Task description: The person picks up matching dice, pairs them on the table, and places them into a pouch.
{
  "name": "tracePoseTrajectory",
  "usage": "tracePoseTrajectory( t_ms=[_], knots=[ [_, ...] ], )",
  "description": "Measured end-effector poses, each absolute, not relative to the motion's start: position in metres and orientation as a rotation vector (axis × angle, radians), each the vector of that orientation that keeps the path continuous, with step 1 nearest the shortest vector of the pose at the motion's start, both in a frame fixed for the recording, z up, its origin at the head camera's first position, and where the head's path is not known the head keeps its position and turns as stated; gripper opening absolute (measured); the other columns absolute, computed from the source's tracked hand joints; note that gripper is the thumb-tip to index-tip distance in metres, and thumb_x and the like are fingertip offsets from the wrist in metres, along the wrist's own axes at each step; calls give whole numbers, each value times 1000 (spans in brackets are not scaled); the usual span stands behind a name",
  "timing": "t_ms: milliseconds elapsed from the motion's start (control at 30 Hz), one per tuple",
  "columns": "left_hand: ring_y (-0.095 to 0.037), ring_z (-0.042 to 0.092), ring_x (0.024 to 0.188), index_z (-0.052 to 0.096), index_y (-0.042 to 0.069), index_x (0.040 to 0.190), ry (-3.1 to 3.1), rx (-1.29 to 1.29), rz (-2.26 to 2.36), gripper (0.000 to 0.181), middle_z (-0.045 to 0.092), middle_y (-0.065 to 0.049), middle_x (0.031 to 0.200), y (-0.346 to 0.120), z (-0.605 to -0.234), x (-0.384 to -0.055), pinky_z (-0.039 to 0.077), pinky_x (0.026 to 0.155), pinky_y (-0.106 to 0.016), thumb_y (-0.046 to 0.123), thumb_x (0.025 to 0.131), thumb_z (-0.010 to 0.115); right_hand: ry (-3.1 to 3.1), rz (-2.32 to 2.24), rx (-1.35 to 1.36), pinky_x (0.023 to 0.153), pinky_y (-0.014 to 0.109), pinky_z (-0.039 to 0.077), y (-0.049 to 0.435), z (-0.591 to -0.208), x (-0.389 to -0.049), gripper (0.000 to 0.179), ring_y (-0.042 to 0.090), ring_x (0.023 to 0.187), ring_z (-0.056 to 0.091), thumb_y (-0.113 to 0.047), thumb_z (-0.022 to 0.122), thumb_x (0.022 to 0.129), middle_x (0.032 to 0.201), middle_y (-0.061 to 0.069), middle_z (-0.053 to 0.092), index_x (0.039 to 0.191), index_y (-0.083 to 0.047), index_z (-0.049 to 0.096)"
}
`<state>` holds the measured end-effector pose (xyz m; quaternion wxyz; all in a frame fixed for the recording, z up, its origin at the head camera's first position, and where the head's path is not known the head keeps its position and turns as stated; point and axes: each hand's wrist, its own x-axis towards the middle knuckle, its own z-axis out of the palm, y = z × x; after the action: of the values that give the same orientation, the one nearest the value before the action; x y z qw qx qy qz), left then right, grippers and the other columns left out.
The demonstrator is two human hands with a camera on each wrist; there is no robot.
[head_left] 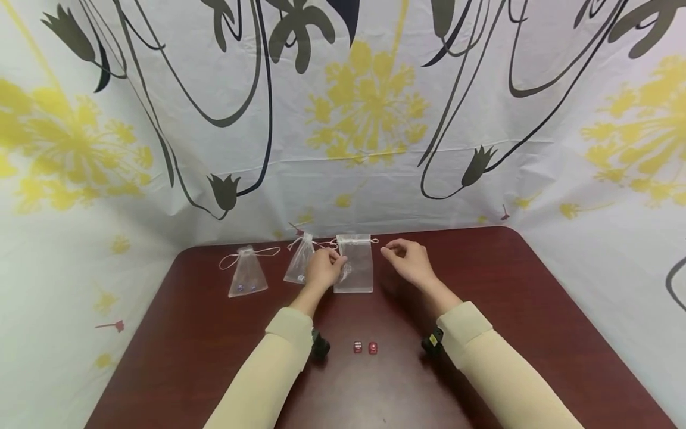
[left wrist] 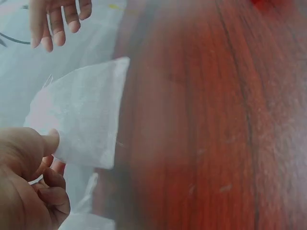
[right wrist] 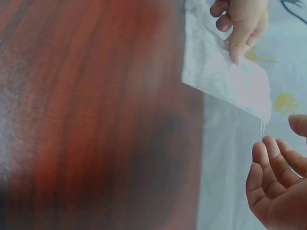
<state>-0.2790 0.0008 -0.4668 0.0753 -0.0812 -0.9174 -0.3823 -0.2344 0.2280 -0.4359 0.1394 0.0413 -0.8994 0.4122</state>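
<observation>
A sheer white drawstring pouch hangs flat between the two hands. My left hand pinches it by its left side, and the thumb lies over the fabric in the left wrist view. At the pouch's right, my right hand has loosely bent fingers, with the thumb apart from them. In the right wrist view these fingertips are right at the end of the drawstring loop. A second pouch, tied at the neck, lies partly hidden behind the left hand.
A third tied pouch, with small blue dice inside, lies on the left of the dark red table. Two red dice sit between the forearms. A patterned cloth hangs behind the table's far edge.
</observation>
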Motion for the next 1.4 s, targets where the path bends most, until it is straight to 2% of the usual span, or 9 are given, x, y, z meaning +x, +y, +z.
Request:
tracePoseTrajectory(
  t_ms=[167, 400, 567, 700, 900, 1033, 1200, 1267, 1400],
  knots=[
    [-13, 58, 65, 72, 9, 81, -2587, -308, -1350, 18, 67, 1, 71, -7, -451, -265, 49, 66, -30, 24, 89, 79, -2543, 1242, 144, 73, 36, 54, 230, -418, -223, 24, 22, 82, 70, -28, 70, 97, 91, 7, 75, 109, -7, 74],
    [-10, 54, 62, 72, 7, 81, -2444, -344, -1570, 18, 67, -1, 72, -20, -429, -241, 45, 60, -26, 19, 84, 84, -2416, 1355, 250, 63, 25, 51, 226, -397, -208, 21, 23, 74, 69, -23, 71, 97, 88, 13, 74, 107, -4, 74],
    [-9, 46, 56, 73, 7, 82, -2396, -351, -1647, 17, 64, 2, 72, -32, -420, -226, 38, 52, -23, 19, 84, 85, -2331, 1412, 346, 63, 27, 54, 224, -385, -198, 19, 27, 72, 69, -18, 72, 96, 87, 12, 73, 107, -2, 74],
    [-9, 46, 53, 73, 8, 81, -2390, -377, -1662, 15, 62, 3, 70, -41, -415, -216, 35, 46, -22, 17, 83, 85, -2323, 1416, 422, 62, 27, 52, 223, -379, -192, 18, 28, 71, 66, -15, 74, 94, 87, 8, 72, 108, -4, 73],
    [-8, 47, 52, 72, 7, 81, -2384, -430, -1676, 15, 62, 3, 66, -47, -412, -205, 36, 45, -22, 15, 83, 85, -2338, 1400, 582, 59, 25, 49, 214, -367, -181, 19, 21, 67, 61, -2, 73, 90, 85, 9, 69, 109, 2, 71],
    [-8, 46, 51, 72, 7, 81, -2405, -458, -1656, 15, 57, 5, 61, -50, -411, -200, 35, 44, -22, 15, 83, 85, -2331, 1370, 717, 59, 26, 48, 203, -351, -169, 16, 16, 67, 59, 4, 74, 88, 81, 9, 69, 104, 5, 71],
    [-9, 44, 50, 72, 8, 81, -2433, -484, -1658, 16, 51, 4, 56, -54, -411, -193, 32, 43, -22, 16, 83, 85, -2336, 1331, 809, 55, 23, 46, 197, -357, -173, 7, 9, 63, 57, 0, 76, 89, 83, 2, 73, 94, -5, 77],
    [-9, 45, 52, 71, 8, 85, -2441, -506, -1656, 17, 54, 3, 61, -56, -412, -190, 35, 45, -22, 16, 83, 86, -2345, 1317, 816, 53, 23, 47, 198, -365, -177, 7, 8, 60, 57, -3, 77, 89, 84, 0, 74, 93, -9, 79],
    [-16, 53, 62, 69, 8, 107, -2431, -593, -1621, 31, 61, -4, 78, -63, -412, -183, 44, 53, -26, 18, 83, 86, -2325, 1314, 858, 51, 27, 48, 197, -371, -179, 7, 8, 59, 57, -7, 78, 89, 84, -4, 75, 92, -13, 80]
  ],
)
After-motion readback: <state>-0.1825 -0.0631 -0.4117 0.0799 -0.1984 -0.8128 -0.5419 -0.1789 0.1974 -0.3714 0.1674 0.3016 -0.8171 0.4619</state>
